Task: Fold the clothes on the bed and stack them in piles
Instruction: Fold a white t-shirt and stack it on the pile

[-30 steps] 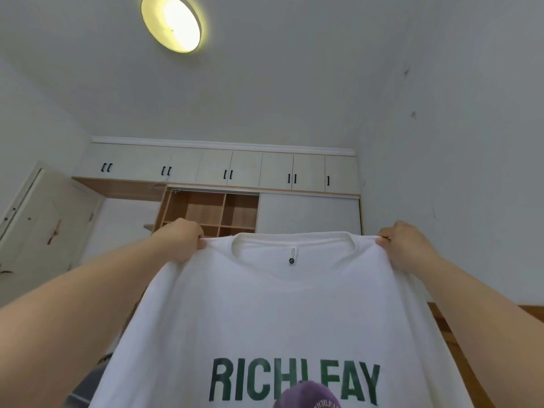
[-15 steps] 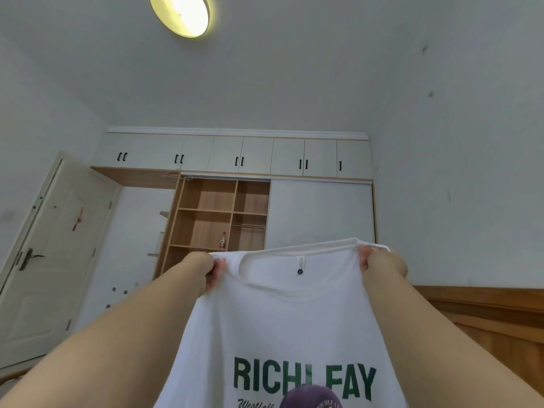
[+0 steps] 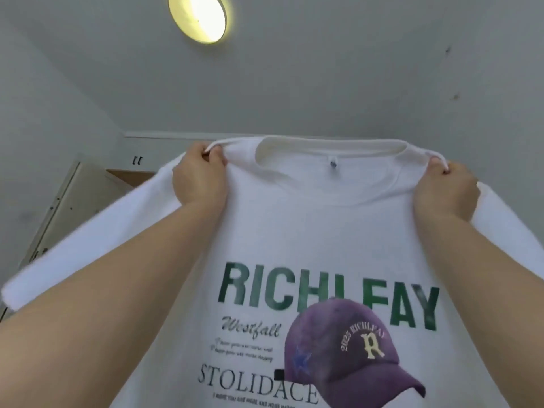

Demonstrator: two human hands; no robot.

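A white T-shirt (image 3: 318, 225) with green "RICHLEAY" lettering and a printed purple cap hangs spread out in front of me, held high with its printed side facing me. My left hand (image 3: 200, 175) grips the shirt's left shoulder seam beside the collar. My right hand (image 3: 450, 189) pinches the right shoulder seam. Both sleeves flare outward past my forearms. The bed and other clothes are hidden below the shirt.
A round ceiling lamp (image 3: 197, 16) glows overhead. White upper cabinets (image 3: 137, 159) and a pale door (image 3: 56, 207) show at the left behind the shirt. Grey walls fill the rest of the view.
Both hands have lifted the shirt higher and pulled it wider. It now covers the wardrobe shelves, and more of the print shows. The sleeves have swung outward.
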